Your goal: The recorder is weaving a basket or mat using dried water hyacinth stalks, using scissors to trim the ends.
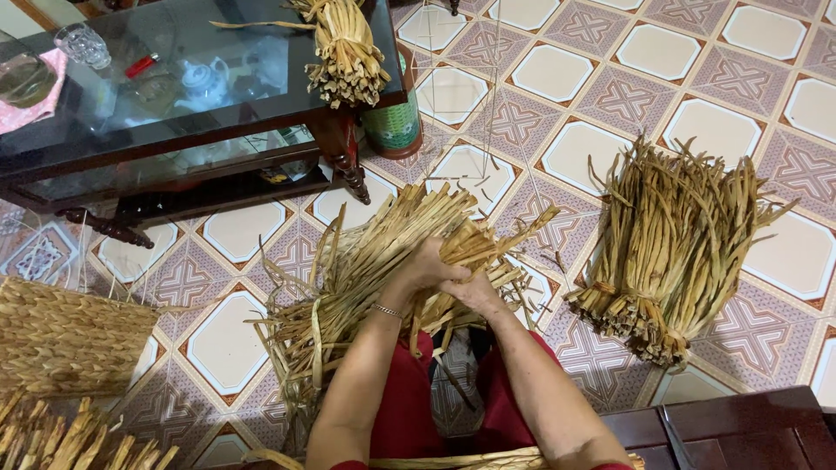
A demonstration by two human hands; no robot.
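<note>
Both hands meet over a loose sheaf of dried straw-coloured reed stalks [374, 270] that lies slanted across the patterned tiled floor [557, 74], just beyond the person's knees in red cloth. The left hand [427, 265], a thin bracelet at its wrist, has its fingers curled tight around the upper part of the sheaf. The right hand [475, 292] sits just beside it, touching it, with its fingers also closed on the stalks; how much it grips is partly hidden by the left hand.

To the right, well apart, a second bundle of the same stalks [670, 252] lies on the floor, fanned out toward the far side and bound at its near end. At the far left stands a dark glass-topped table [174, 130]; a third bundle [344, 52] rests at its right edge, and a white teapot [202, 80] sits on the glass. A woven mat [70, 335] lies at the near left.
</note>
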